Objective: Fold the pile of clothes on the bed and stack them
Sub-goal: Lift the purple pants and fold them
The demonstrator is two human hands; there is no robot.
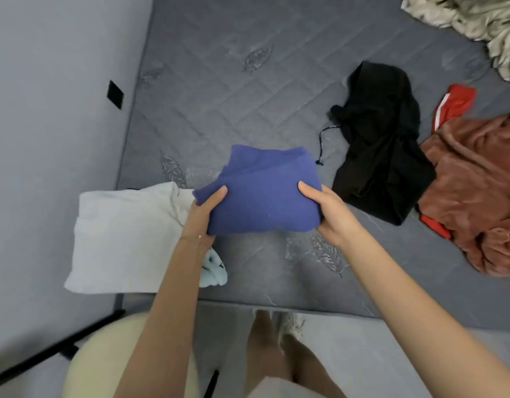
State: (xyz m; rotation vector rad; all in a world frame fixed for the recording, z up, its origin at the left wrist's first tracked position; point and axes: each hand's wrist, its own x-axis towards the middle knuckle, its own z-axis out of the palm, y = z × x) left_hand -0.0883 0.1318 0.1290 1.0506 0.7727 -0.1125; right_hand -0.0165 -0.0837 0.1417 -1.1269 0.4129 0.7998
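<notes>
A: Currently, nearest the camera, two bare legs and a pale shoe [291,326] are seen at the mattress edge. Hand status?
B: The left hand [207,209] is clamped on the left edge of the folded blue garment [262,193], thumb on top, fingers hidden underneath. The right hand [325,214] is clamped on the right edge the same way.
A: Is it lifted?
B: That can't be told. It is held between both hands over the grey quilted mattress [219,96], near the front edge.
A: Folded items?
B: A white garment [124,237] is laid flat just left of the blue one, beside the left forearm. A small light-blue item [215,268] is seen at its right edge, partly hidden by the arm.
A: Unfolded?
B: A black garment [383,145] with a drawcord is crumpled to the right, apart from the blue one. A rust-brown fleece [477,191] is heaped further right, touching the black one. A red piece [456,104] with a white stripe is partly covered by the fleece.
A: Far end?
B: Beige bedding [477,21] is bunched in the far right corner.
</notes>
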